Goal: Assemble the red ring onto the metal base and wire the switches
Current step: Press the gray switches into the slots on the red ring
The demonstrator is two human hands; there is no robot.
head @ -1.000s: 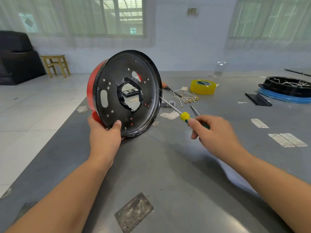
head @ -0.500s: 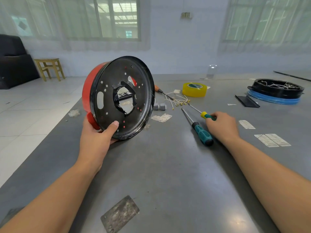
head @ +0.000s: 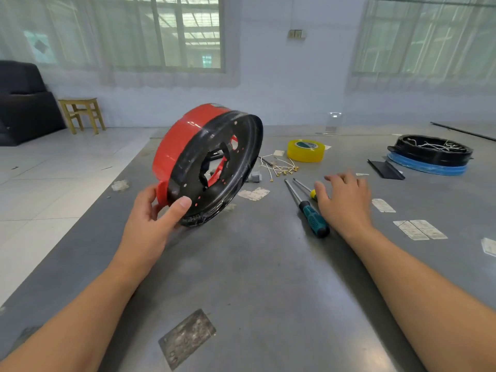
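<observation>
On the grey surface [head: 268, 264], the left hand [head: 150, 226] gripped the lower rim of the red ring [head: 182, 135] and black metal base [head: 214, 167], tilted on edge left of centre, while the right hand [head: 345, 202], fingers spread and empty, lay beside two screwdrivers [head: 308, 208], with bare room nearer the person

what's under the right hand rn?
The open right hand hovers over the yellow-handled screwdriver; only its metal shaft and yellow handle end show, the rest is covered. The teal-handled screwdriver lies beside it on the grey metal table, uncovered.
</observation>
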